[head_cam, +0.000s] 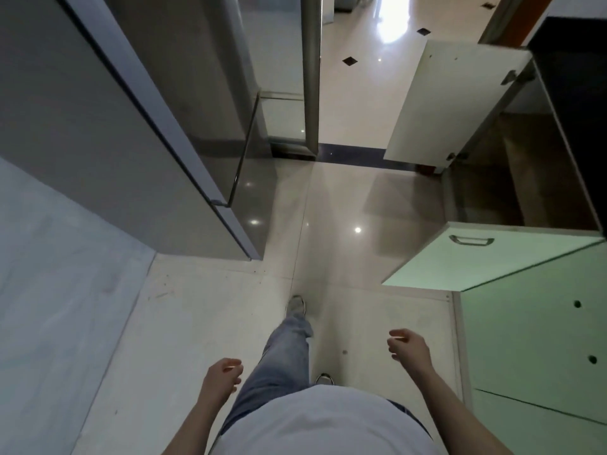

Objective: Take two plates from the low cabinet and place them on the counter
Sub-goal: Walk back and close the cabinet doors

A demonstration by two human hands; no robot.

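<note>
The low cabinet [499,178] stands open on the right, its inside dark and brown; no plates show in it. Its far door [446,100] is swung out over the floor, and a nearer pale green door [476,257] with a metal handle [471,240] juts out too. The dark counter [571,93] runs above it along the right edge. My left hand [221,376] hangs over the floor near my left leg, fingers loosely curled, holding nothing. My right hand [409,348] hovers below the green door, fingers apart and empty.
A tall grey refrigerator [115,126] fills the left side. A metal post [312,70] and glass door frame stand ahead at the doorway. Glossy tiled floor [328,208] runs between fridge and cabinet. My legs and shoes step forward in the middle.
</note>
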